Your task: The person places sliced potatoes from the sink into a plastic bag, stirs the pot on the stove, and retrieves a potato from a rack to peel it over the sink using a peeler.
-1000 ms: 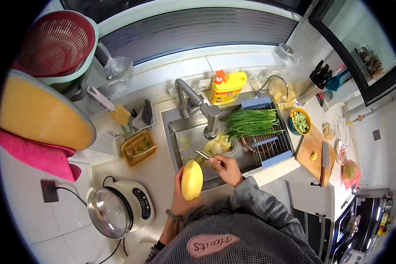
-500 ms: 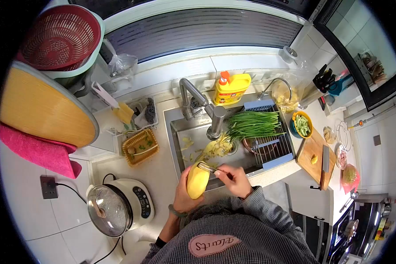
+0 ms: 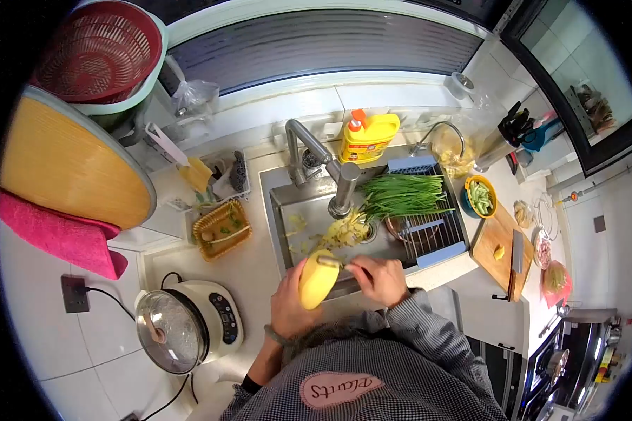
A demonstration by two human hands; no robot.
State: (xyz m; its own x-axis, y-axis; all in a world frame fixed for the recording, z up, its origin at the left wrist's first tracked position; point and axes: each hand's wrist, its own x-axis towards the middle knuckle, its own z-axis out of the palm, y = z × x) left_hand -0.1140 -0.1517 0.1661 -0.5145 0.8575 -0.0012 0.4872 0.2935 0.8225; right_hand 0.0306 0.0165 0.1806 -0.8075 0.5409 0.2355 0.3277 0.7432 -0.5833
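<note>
A large, smooth yellow potato (image 3: 317,282) is held at the near edge of the sink (image 3: 279,242). My left hand (image 3: 290,302) is closed around its left side and lower end. My right hand (image 3: 380,281) grips a metal peeler (image 3: 330,262), whose head lies against the upper part of the potato. Below them in the basin is a heap of peelings (image 3: 346,230), with a few more scraps to its left. The handle of the peeler is mostly hidden in my fingers.
Green chives (image 3: 406,196) lie on a rack (image 3: 451,235) over the sink's right side. The faucet (image 3: 343,189) stands above the basin. A cutting board (image 3: 495,245) with a knife (image 3: 517,252) is to the right, an electric pot (image 3: 189,326) to the left.
The potato has turned slightly more upright, and the peeler has shifted a little on its surface. My right hand has moved slightly with it. The whole view has shifted a little.
</note>
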